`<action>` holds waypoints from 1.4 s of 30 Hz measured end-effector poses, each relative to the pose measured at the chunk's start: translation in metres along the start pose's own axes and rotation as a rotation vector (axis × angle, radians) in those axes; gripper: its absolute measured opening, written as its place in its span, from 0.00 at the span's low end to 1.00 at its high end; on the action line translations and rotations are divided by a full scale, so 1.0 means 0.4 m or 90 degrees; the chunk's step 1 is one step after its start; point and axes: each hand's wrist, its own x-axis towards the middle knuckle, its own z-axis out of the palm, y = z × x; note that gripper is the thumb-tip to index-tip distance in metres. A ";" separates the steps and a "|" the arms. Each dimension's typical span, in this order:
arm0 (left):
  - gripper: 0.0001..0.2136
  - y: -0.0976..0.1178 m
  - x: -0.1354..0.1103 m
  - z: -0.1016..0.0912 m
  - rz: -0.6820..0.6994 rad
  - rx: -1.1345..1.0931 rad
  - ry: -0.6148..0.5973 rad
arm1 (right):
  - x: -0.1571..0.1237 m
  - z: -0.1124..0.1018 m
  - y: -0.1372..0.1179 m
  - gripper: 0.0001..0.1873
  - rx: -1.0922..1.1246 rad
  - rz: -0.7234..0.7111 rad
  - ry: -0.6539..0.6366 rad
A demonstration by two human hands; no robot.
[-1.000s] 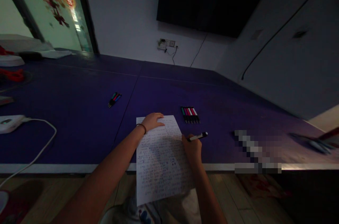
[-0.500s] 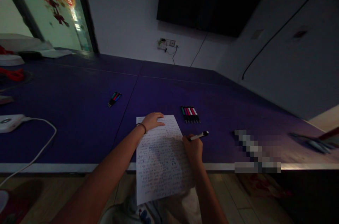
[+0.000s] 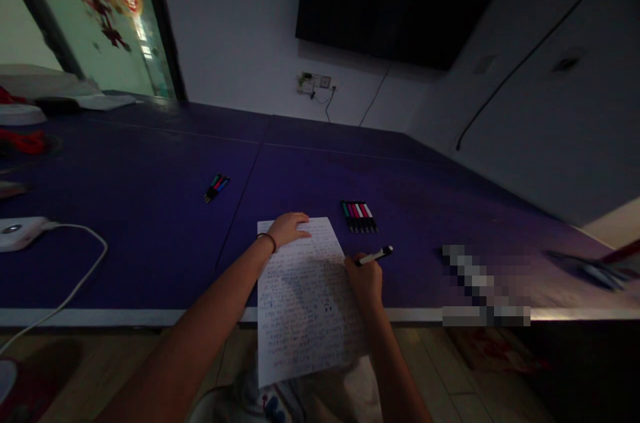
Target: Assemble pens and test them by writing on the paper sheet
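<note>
A sheet of paper [image 3: 300, 303] covered in handwriting lies over the front edge of the purple table, its lower part hanging past the edge. My left hand [image 3: 289, 229], with a dark band at the wrist, rests flat on the sheet's upper left, fingers stretched out. At the sheet's right side, my right hand [image 3: 366, 279] grips a white and black pen [image 3: 375, 255]; its tip is hidden by the hand. Just beyond the paper, several pens [image 3: 359, 216] with coloured barrels lie side by side in a row.
Farther left on the table [image 3: 300, 169] lies a small bunch of pens [image 3: 217, 188]. A white power strip [image 3: 23, 233] with a cable [image 3: 93, 276] sits at the left edge. On the right are a blurred-out item [image 3: 480, 283] and scissors [image 3: 595, 269]. A black screen [image 3: 395, 3] hangs on the wall.
The pen in my right hand has shifted very slightly at its upper end. My left hand and the paper stay where they were.
</note>
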 end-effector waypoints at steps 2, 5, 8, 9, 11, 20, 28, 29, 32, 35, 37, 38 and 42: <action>0.18 0.000 0.000 -0.001 0.001 -0.001 -0.001 | 0.000 0.000 -0.001 0.15 -0.005 0.000 0.009; 0.18 0.000 0.000 -0.002 0.003 -0.002 0.000 | 0.000 0.002 0.003 0.14 -0.011 -0.011 0.016; 0.17 0.001 0.000 -0.003 0.005 0.000 -0.003 | 0.002 0.004 0.008 0.13 -0.004 -0.023 0.008; 0.17 0.001 0.000 -0.003 0.005 0.000 -0.004 | 0.003 0.004 0.009 0.13 -0.002 -0.023 0.007; 0.17 0.001 0.000 -0.003 0.004 0.002 -0.002 | 0.003 0.004 0.009 0.13 -0.002 -0.022 0.006; 0.18 -0.001 0.000 0.000 0.000 0.005 -0.005 | -0.001 0.002 0.007 0.12 0.014 -0.026 -0.001; 0.18 0.004 -0.002 -0.005 -0.003 0.005 -0.004 | 0.019 -0.001 0.012 0.10 0.070 -0.011 -0.035; 0.18 0.005 -0.002 -0.005 -0.002 0.004 -0.004 | 0.020 -0.002 0.014 0.10 0.085 -0.009 -0.031; 0.17 0.005 -0.002 -0.004 0.003 -0.001 -0.002 | 0.022 0.000 0.021 0.11 0.103 -0.009 -0.004; 0.17 0.004 -0.001 -0.002 0.004 0.000 0.002 | 0.022 0.003 0.025 0.11 0.084 -0.020 0.014; 0.17 0.005 -0.001 -0.002 0.003 0.001 0.006 | 0.021 0.004 0.025 0.11 0.077 -0.028 0.016; 0.17 0.005 -0.002 -0.002 0.003 0.000 0.007 | 0.021 0.004 0.024 0.11 0.077 -0.032 0.014; 0.17 0.009 -0.003 -0.004 -0.002 0.000 0.007 | 0.019 0.002 0.021 0.11 0.092 -0.033 0.009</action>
